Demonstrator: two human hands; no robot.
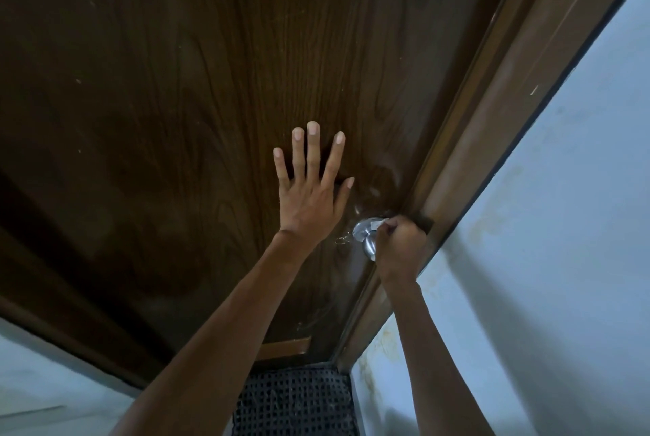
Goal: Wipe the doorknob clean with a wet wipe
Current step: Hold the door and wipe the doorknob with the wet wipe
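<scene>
Now — wet wipe [380, 223] against doorknob [369, 240]

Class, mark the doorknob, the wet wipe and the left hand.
doorknob [369, 246]: head view, rounded metal side.
wet wipe [378, 224]: head view, white edge above fingers.
left hand [311, 201]: head view, back of palm.

door [211, 66]: dark brown woodgrain | doorknob [369, 245]: silver | wall [562, 224]: pale blue

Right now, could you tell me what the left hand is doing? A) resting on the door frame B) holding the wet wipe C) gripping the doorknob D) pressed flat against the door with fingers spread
D: the left hand lies open against the door, beside the doorknob.
</scene>
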